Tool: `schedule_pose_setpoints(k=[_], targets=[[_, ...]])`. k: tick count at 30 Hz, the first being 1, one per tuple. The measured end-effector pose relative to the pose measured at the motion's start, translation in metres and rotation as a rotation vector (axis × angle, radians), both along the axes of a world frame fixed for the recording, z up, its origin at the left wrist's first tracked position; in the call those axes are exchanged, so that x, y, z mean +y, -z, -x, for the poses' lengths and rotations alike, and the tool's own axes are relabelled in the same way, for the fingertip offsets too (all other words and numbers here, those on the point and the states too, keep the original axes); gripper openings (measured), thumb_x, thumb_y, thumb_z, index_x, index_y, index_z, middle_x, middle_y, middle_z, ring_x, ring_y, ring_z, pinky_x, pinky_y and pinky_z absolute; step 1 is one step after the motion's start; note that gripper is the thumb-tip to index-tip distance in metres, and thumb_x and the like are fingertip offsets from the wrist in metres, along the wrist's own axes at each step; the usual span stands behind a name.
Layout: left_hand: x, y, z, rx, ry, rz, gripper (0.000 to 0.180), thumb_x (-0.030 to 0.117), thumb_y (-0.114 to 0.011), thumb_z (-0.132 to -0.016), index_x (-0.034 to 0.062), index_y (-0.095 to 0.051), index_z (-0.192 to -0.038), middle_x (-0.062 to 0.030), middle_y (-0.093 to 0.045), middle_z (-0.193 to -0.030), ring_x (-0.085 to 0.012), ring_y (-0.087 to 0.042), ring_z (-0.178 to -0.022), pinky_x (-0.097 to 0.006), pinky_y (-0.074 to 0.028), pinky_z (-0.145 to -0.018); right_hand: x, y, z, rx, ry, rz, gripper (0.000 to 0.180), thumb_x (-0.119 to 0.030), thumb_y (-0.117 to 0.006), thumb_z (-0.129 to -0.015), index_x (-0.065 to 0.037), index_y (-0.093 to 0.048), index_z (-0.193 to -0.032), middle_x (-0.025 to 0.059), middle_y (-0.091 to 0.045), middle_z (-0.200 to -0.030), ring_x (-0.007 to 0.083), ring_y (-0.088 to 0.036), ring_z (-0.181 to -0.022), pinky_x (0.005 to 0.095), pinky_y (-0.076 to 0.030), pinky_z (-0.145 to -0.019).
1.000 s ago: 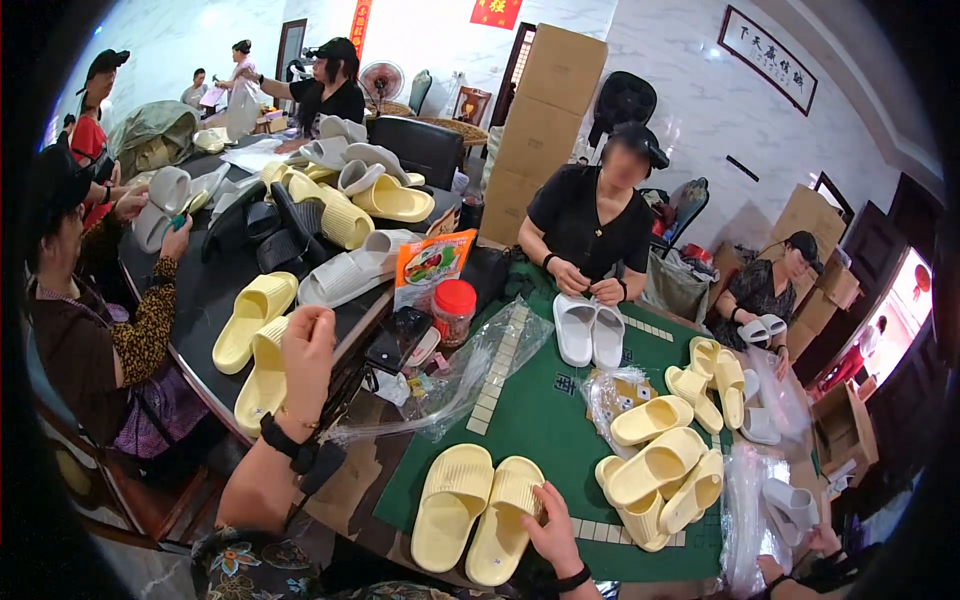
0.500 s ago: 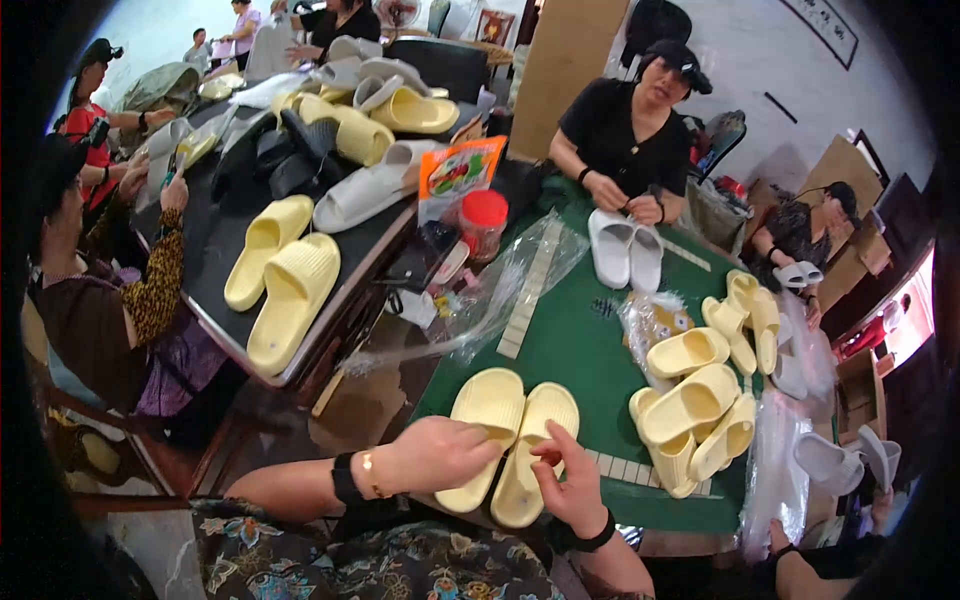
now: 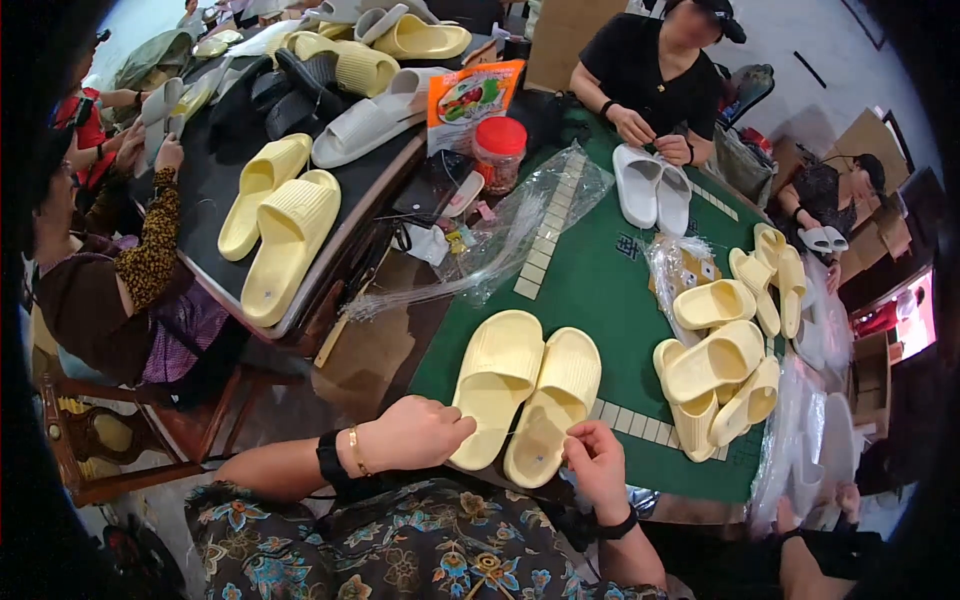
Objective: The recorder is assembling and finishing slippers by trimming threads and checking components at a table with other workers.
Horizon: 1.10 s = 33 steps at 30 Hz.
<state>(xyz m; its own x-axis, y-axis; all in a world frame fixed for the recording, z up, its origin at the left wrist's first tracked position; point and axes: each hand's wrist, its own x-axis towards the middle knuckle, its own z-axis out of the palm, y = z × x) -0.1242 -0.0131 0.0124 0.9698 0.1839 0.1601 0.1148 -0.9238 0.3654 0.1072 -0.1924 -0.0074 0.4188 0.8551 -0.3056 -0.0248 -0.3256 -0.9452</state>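
A pair of cream-yellow slide slippers lies side by side on the green table edge in front of me, toes pointing away: the left slipper [image 3: 500, 355] and the right slipper [image 3: 568, 375]. My left hand [image 3: 425, 435] is closed in a pinch at the left slipper's outer heel side. My right hand [image 3: 597, 465], also pinched, is by the right slipper's outer side. A thin pale strand [image 3: 512, 434] shows in the gap between the slippers. Whether my fingers hold its ends is too small to tell.
More cream slippers [image 3: 715, 360] are heaped at the right. Across the table a person [image 3: 655, 75] handles white slippers [image 3: 650, 190]. A bundle of clear strands [image 3: 430, 300], a red-lidded jar [image 3: 498, 155] and an orange pouch [image 3: 470, 100] lie left, beside a black table [image 3: 210, 220] bearing slippers.
My hands have moved apart, the left from over the left slipper to its outer side, the right to the right slipper's outer side. The whole view has shifted a little.
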Motion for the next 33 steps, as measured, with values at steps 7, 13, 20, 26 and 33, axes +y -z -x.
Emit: schedule_pose_setpoints(k=[7,13,20,26,33], targets=[[-0.010,-0.005,0.006,0.101,0.024,-0.037,0.007,0.015,-0.060,-0.079,0.0089,-0.056,-0.079,-0.0067,-0.059,-0.067,-0.0257,-0.064,-0.057,-0.039,-0.050,-0.049,0.003,0.005,0.017,-0.699,-0.321,-0.203,0.034,-0.015,-0.063,-0.089,-0.009,-0.061,-0.122,0.0132,-0.066,-0.090,0.0295,-0.067,-0.078,0.0355,-0.054,-0.068],[-0.007,-0.013,0.003,-0.042,0.082,-0.060,0.012,0.016,-0.062,-0.074,0.0097,-0.053,-0.080,-0.0057,-0.054,-0.068,-0.0239,-0.061,-0.059,-0.037,-0.049,-0.053,0.003,0.009,0.021,-0.818,-0.350,-0.244,0.012,-0.016,-0.064,-0.088,-0.009,-0.066,-0.098,0.0108,-0.065,-0.084,0.0304,-0.065,-0.074,0.0384,-0.052,-0.062],[-0.007,-0.010,-0.002,-0.007,0.259,-0.014,0.014,0.018,-0.061,-0.075,0.0088,-0.054,-0.083,-0.0043,-0.054,-0.071,-0.0215,-0.060,-0.067,-0.035,-0.051,-0.061,-0.015,-0.008,0.032,-0.815,-0.455,-0.172,0.009,-0.015,-0.064,-0.086,-0.008,-0.063,-0.091,0.0106,-0.063,-0.076,0.0298,-0.064,-0.069,0.0393,-0.052,-0.059],[-0.018,0.009,0.008,0.076,0.401,0.045,0.014,0.019,-0.061,-0.075,0.0089,-0.054,-0.083,-0.0041,-0.056,-0.074,-0.0221,-0.061,-0.070,-0.034,-0.051,-0.061,-0.032,-0.003,0.044,-0.708,-0.792,-0.085,0.012,-0.020,-0.061,-0.088,-0.007,-0.061,-0.086,0.0098,-0.059,-0.072,0.0295,-0.063,-0.070,0.0400,-0.050,-0.059],[-0.029,0.019,0.016,0.107,0.489,0.146,0.012,0.018,-0.059,-0.078,0.0068,-0.057,-0.080,-0.0073,-0.058,-0.071,-0.0252,-0.064,-0.068,-0.038,-0.053,-0.061,-0.024,-0.006,0.047,-0.758,-0.879,0.003,0.013,-0.020,-0.063,-0.087,-0.010,-0.065,-0.094,0.0076,-0.066,-0.084,0.0283,-0.066,-0.078,0.0394,-0.053,-0.063]])
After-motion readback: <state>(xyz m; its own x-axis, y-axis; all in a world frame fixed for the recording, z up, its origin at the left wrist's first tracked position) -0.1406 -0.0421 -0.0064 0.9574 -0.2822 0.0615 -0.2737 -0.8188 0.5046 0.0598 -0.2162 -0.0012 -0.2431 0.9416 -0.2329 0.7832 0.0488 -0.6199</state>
